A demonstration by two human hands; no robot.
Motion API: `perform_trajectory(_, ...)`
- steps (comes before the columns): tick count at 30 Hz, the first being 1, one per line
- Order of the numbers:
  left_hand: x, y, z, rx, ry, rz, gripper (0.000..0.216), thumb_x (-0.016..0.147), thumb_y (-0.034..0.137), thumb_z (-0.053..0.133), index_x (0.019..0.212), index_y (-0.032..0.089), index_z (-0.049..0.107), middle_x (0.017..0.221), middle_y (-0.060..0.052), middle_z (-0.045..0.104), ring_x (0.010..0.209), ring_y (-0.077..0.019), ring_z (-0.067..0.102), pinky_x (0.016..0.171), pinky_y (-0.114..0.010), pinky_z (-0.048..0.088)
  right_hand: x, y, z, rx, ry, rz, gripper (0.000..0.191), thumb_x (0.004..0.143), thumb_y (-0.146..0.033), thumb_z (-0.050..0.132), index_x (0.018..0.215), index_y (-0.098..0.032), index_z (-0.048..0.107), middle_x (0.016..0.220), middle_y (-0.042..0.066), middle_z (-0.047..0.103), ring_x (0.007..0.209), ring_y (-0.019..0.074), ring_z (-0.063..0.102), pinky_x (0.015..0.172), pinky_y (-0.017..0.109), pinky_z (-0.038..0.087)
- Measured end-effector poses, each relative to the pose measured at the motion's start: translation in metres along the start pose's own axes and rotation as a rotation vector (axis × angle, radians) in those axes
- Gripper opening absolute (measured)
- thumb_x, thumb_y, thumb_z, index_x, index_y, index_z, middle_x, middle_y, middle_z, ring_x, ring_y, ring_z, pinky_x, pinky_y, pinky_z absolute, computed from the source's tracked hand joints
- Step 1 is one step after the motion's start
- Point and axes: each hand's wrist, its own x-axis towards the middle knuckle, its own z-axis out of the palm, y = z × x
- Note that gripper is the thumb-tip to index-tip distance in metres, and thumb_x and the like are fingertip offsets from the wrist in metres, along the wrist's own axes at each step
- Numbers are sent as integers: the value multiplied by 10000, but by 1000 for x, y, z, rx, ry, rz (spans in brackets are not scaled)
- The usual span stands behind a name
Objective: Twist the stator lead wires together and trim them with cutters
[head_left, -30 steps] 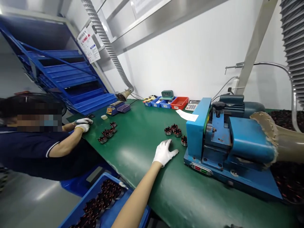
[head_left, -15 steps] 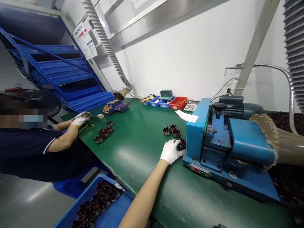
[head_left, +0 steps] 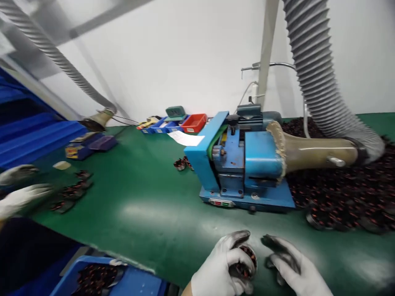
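Note:
My left hand (head_left: 224, 265), in a white glove with dark-stained fingertips, is closed around a motor stator (head_left: 249, 254), a round part with copper windings and a metal rim. It is near the front of the green bench, before the blue belt machine (head_left: 230, 160). My right hand (head_left: 294, 263), gloved alike, is just to the right with fingers curved and apart. I see nothing in it, and a gap separates it from the stator. Behind the machine's left end, a few more stators (head_left: 180, 164) stand partly hidden.
A crowd of stators (head_left: 348, 197) covers the bench at right, below a grey duct hose (head_left: 317, 61). At far left are a co-worker's gloved hands (head_left: 24, 199) beside a row of stators (head_left: 72, 192). A blue crate (head_left: 135, 279) stands below the bench edge. Small bins (head_left: 194, 123) line the wall.
My left hand has come from beside the machine to the bench front, bringing the stator. My right hand has entered view. The view has turned to the right.

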Motion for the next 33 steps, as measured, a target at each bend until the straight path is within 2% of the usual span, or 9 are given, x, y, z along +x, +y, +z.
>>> perform_trajectory(5,-1,3,13,18,7,-53,876,583,220,744,1361,252,343,1392,-143,427,1229,-314,466,913,-445,508,0,-22,-11,95,-90,63,405,823,-404,569,1166,-190,594,932,87,699,672,189,644,696,343,548)
perform_trajectory(8,2,-1,26,178,-29,-9,1101,471,272,802,1405,218,221,1385,-175,424,1244,-346,438,940,-465,490,9,-18,-6,72,-120,-44,400,687,-269,671,1084,-214,656,869,63,682,764,218,652,733,356,542)
perform_trajectory(11,6,-2,47,268,61,33,1074,432,258,794,1369,189,272,1293,-188,508,1177,-358,503,911,-473,508,16,-18,7,74,-93,-167,302,558,-153,658,843,-222,729,922,64,666,876,240,640,778,343,526)
perform_trajectory(15,11,5,62,232,248,20,923,454,196,738,1294,215,354,1108,-125,592,1028,-314,578,849,-466,524,12,-29,16,100,63,-49,29,581,-203,682,608,-193,687,629,14,645,523,160,589,513,266,506)
perform_trajectory(19,14,19,54,200,228,74,655,492,138,714,1097,232,481,993,-80,588,934,-276,587,789,-444,522,4,-44,3,379,239,55,201,524,-299,806,612,-171,678,534,14,644,420,121,531,416,226,441)
perform_trajectory(23,17,23,49,230,287,112,684,440,226,788,1058,203,496,957,-87,606,914,-294,594,773,-450,515,-6,-54,-20,537,512,-76,273,462,-375,858,626,-235,690,599,7,688,472,137,584,414,215,479)
perform_trajectory(27,13,13,54,329,364,134,706,475,406,778,1092,195,507,1069,-111,617,1069,-340,539,863,-483,465,-19,-48,-17,-171,195,-290,145,661,-370,739,764,-268,733,687,37,733,542,213,658,502,288,546)
perform_trajectory(30,3,4,53,417,391,148,621,540,425,743,1085,214,532,1139,-104,612,1094,-334,535,877,-479,459,-21,-36,0,-807,-99,-506,408,730,-319,651,1128,-230,651,776,62,743,580,238,677,505,286,530)
perform_trajectory(33,-8,0,48,412,286,125,851,515,486,735,1247,177,429,1262,-159,528,1166,-385,478,909,-522,445,-15,-34,10,-1221,-220,-563,566,774,-201,544,1329,-123,463,672,67,728,460,219,640,412,270,448)
